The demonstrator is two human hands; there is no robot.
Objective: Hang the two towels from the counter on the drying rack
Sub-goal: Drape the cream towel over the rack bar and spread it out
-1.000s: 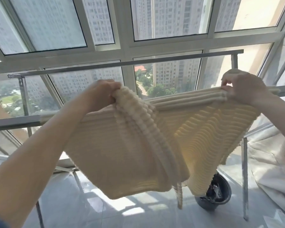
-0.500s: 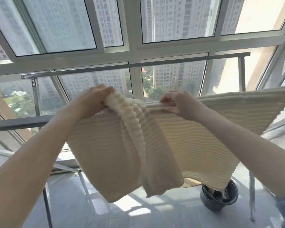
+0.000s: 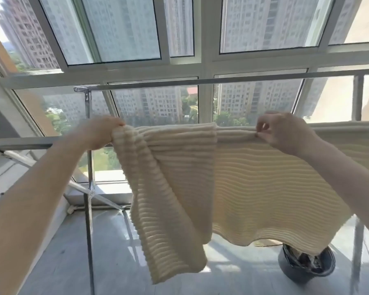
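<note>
Cream ribbed towel (image 3: 254, 188) draped over near rack bar (image 3: 19, 142), left part bunched
Left hand (image 3: 100, 133) fisted on bunched edge; right hand (image 3: 283, 133) pinches top fold, other fingers loose
Advice: draw left edge outward along bar, flatten overlap, even hang

Cream ribbed towel (image 3: 243, 188) draped over rack rail (image 3: 19, 142)

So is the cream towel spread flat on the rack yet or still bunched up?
Partly bunched. The towel lies flat toward the right hand, but the left hand grips a gathered, folded end.
</note>
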